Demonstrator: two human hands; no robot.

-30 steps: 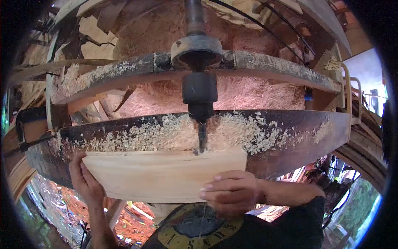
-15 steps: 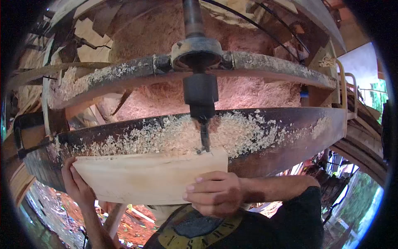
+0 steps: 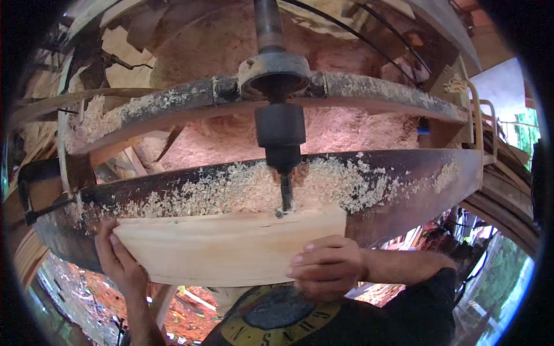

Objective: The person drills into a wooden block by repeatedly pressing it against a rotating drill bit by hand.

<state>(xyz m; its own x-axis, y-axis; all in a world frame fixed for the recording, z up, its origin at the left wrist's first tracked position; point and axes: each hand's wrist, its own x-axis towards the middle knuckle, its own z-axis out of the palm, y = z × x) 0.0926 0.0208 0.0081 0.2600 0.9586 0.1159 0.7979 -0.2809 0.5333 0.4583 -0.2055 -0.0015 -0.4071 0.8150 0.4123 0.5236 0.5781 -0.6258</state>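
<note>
A pale wooden board (image 3: 231,248) lies flat on the near side of the dark machine table (image 3: 398,213). My left hand (image 3: 122,259) grips its left end, thumb on top and fingers at the edge. Near the right end, my right hand (image 3: 326,268) is closed on the board's near edge, fingers over its top face. A dark drill chuck (image 3: 280,130) hangs above, and its bit (image 3: 286,193) comes down at the board's far edge. Whether the bit is inside the wood is too small to tell.
Wood shavings (image 3: 231,187) cover the table behind the board. A curved bar (image 3: 386,95) dusted with shavings crosses behind the chuck. A black clamp (image 3: 26,193) sits at the table's left end. Stacked planks (image 3: 508,196) are at the right, with a sawdust heap (image 3: 219,135) behind.
The board and both my hands moved left, then back right to about their earlier place. The bit now meets the board's far edge farther from its right end than half a second ago.
</note>
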